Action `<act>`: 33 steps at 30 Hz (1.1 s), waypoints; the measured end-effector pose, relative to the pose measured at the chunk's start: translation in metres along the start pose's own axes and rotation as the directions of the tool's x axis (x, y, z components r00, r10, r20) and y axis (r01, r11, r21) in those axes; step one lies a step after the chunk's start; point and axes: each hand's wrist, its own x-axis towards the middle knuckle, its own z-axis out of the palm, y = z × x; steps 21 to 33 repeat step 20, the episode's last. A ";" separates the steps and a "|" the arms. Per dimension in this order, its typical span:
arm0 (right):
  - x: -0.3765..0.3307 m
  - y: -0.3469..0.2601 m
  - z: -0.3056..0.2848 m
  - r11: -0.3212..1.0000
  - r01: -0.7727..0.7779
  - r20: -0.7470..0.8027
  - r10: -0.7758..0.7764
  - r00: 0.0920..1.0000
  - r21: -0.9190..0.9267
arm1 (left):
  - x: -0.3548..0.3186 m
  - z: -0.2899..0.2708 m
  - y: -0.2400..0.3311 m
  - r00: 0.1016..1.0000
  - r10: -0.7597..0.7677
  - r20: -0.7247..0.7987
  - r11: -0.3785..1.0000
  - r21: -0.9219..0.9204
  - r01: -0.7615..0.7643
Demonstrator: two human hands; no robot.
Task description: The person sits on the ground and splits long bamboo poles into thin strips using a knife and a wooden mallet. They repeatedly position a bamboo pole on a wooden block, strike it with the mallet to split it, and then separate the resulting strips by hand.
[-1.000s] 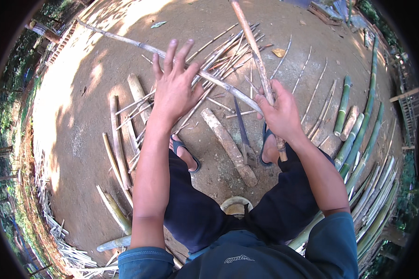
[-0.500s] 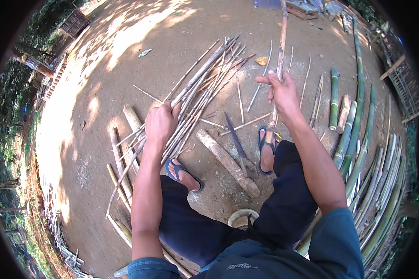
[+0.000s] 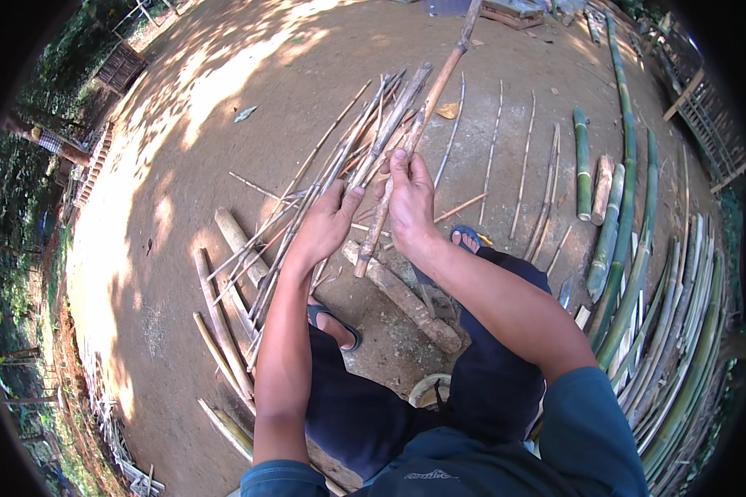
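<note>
My right hand [image 3: 410, 197] is closed round a long brown bamboo stick [image 3: 442, 81], held slanting with its far end at the upper edge of the view. Just left of it, my left hand [image 3: 325, 224] is closed on a thick grey bamboo stick [image 3: 396, 116] that lies over a loose bundle of thin sticks [image 3: 323, 176]. The two held sticks come close together in front of my fingers. Below the brown stick's near end lies a pale log [image 3: 402, 296] between my feet. A saw [image 3: 433, 296] beside the log is partly hidden by my right forearm.
Green bamboo poles [image 3: 628, 141] and a pile of split bamboo [image 3: 680, 331] lie to the right. Several thin sticks [image 3: 522, 166] rest on the ground ahead. Thicker poles [image 3: 218, 311] lie left of my left arm. A pale bucket [image 3: 429, 389] stands between my legs.
My right hand has swung left with the brown bamboo stick, which now slants beside the grey one. Its fingers have closed more fully. My left hand has moved slightly right, still gripping.
</note>
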 end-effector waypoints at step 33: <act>-0.040 0.058 -0.005 0.858 -0.306 0.346 0.458 0.819 -0.412 | 0.021 -0.013 -0.008 0.997 -0.048 -0.052 0.990 -0.138 0.040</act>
